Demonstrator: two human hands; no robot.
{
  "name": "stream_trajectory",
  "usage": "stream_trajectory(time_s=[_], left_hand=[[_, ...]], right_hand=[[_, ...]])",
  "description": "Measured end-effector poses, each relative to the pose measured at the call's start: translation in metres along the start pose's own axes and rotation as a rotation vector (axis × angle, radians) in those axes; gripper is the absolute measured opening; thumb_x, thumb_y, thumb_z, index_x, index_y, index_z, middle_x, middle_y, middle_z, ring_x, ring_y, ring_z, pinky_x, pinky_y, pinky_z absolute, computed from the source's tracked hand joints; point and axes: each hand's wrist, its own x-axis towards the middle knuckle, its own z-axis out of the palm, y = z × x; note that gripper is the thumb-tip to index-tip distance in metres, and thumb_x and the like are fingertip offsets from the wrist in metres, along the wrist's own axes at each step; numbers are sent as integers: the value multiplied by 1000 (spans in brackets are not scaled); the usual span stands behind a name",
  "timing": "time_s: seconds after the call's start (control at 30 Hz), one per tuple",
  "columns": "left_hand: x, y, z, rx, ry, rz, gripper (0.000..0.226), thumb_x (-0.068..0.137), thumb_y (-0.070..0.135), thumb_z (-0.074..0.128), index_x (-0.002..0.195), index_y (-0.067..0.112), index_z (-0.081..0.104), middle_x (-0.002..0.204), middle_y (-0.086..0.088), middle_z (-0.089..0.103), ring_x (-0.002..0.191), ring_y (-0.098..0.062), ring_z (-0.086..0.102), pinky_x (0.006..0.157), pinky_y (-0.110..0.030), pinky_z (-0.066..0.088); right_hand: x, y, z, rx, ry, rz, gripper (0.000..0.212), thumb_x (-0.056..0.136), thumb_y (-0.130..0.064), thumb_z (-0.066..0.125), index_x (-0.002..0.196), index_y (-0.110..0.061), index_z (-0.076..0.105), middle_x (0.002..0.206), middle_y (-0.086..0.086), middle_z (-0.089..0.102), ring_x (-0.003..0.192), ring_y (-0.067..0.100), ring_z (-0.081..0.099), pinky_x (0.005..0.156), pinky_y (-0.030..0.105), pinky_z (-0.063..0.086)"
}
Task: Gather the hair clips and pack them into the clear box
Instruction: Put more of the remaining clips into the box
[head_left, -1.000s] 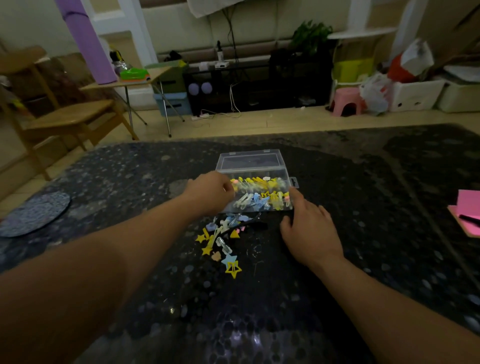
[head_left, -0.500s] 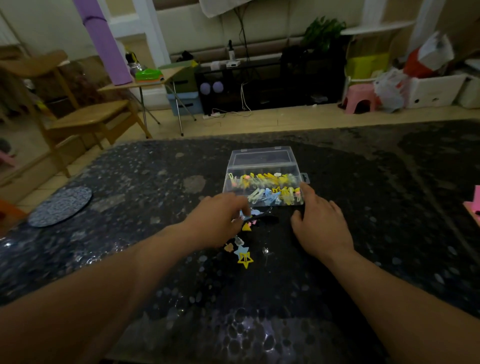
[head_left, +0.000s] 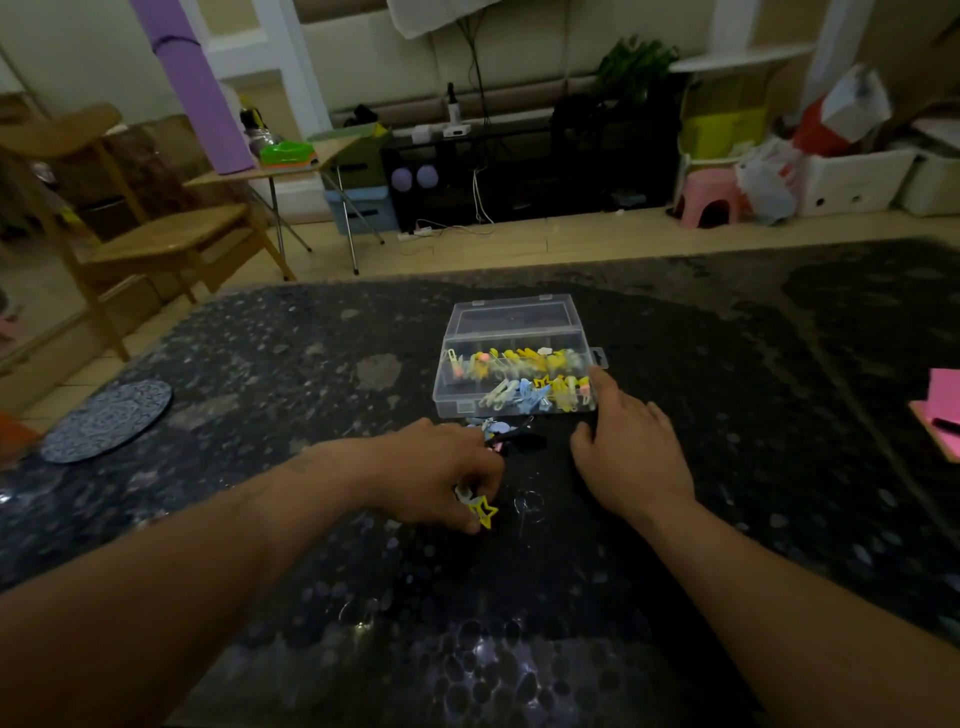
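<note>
The clear box (head_left: 448, 402) sits open on the dark table, lid tipped back, holding several yellow, blue and orange hair clips. My left hand (head_left: 434, 475) lies in front of it, fingers curled over the loose clips, with a yellow star clip (head_left: 484, 510) pinched at its fingertips. A few more loose clips (head_left: 496, 430), blue and pink, lie between that hand and the box, next to a black clip (head_left: 527, 444). My right hand (head_left: 626, 447) rests flat on the table, its index finger touching the box's front right corner.
The dark speckled table (head_left: 519, 623) runs wide around the box. A round patterned mat (head_left: 106, 418) lies at the far left. A pink notepad with a pen (head_left: 943, 415) sits at the right edge. A wooden chair (head_left: 156, 234) stands beyond the table's left.
My left hand drew back from the box toward me and closed over the loose clips, taking up the yellow star clip. My right hand stayed at the box's corner.
</note>
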Motion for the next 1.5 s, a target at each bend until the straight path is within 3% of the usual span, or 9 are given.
stream_trajectory(time_s=[0.17, 0.37, 0.5, 0.57, 0.73, 0.93, 1.17, 1.37, 1.5], left_hand=[[3, 0, -2, -183, 98, -11, 17, 93, 46, 71, 100, 32, 64, 99, 14, 58, 91, -7, 57, 84, -33, 50], [18, -4, -22, -422, 273, -188, 14, 103, 35, 65, 93, 24, 68, 82, 9, 65, 70, -3, 58, 63, -18, 47], [35, -24, -39, -558, 510, -395, 24, 107, 29, 59, 99, 13, 75, 90, -2, 74, 78, -25, 69, 75, -37, 59], [47, -39, -41, -545, 573, -492, 24, 104, 29, 63, 96, 11, 76, 88, -2, 74, 73, -20, 65, 74, -38, 57], [74, -59, -42, -404, 462, -574, 18, 99, 29, 69, 89, 16, 76, 89, -3, 75, 80, -18, 69, 74, -35, 57], [89, -58, -37, -22, 308, -591, 28, 101, 37, 54, 85, 24, 72, 85, 0, 70, 80, -23, 65, 94, -49, 52], [69, -57, -29, -98, 383, -481, 27, 106, 39, 50, 108, 31, 75, 110, 4, 71, 100, -23, 65, 103, -53, 45], [18, -49, -11, -236, 582, -443, 9, 103, 29, 57, 103, 25, 66, 97, 6, 64, 85, -16, 62, 80, -40, 55], [-11, -43, 4, -335, 397, -480, 8, 100, 32, 65, 98, 24, 64, 91, 7, 68, 82, -14, 65, 73, -34, 55]], right_hand=[[0, 0, 0, -4, -5, 1, 74, 101, -35, 56, 166, -26, 21, 142, 4, 65, 134, 21, 59, 127, 46, 32], [0, 2, 0, 0, -9, -1, 73, 101, -36, 54, 166, -27, 21, 142, 3, 64, 135, 20, 58, 128, 46, 31], [1, 3, 0, 5, -15, -11, 72, 100, -34, 53, 165, -27, 21, 138, 3, 66, 131, 21, 59, 127, 47, 33], [1, 3, 1, -1, -10, -14, 72, 100, -34, 53, 164, -27, 21, 136, 3, 66, 129, 21, 60, 126, 48, 34], [0, 2, 0, 5, -1, -15, 73, 100, -34, 53, 164, -29, 20, 134, 1, 67, 129, 19, 61, 126, 48, 34], [0, 3, -1, 11, -9, -14, 72, 100, -34, 54, 165, -29, 22, 136, 1, 66, 130, 19, 59, 126, 48, 33], [0, 2, -3, 18, -8, -13, 71, 100, -33, 54, 163, -29, 22, 134, 2, 67, 128, 21, 61, 126, 48, 34], [0, 1, -3, 24, -5, -10, 71, 100, -33, 55, 164, -28, 24, 135, 4, 67, 128, 22, 62, 125, 48, 35], [0, 2, -2, 22, -1, -4, 71, 99, -33, 57, 163, -29, 24, 132, 4, 68, 126, 23, 63, 125, 49, 35]])
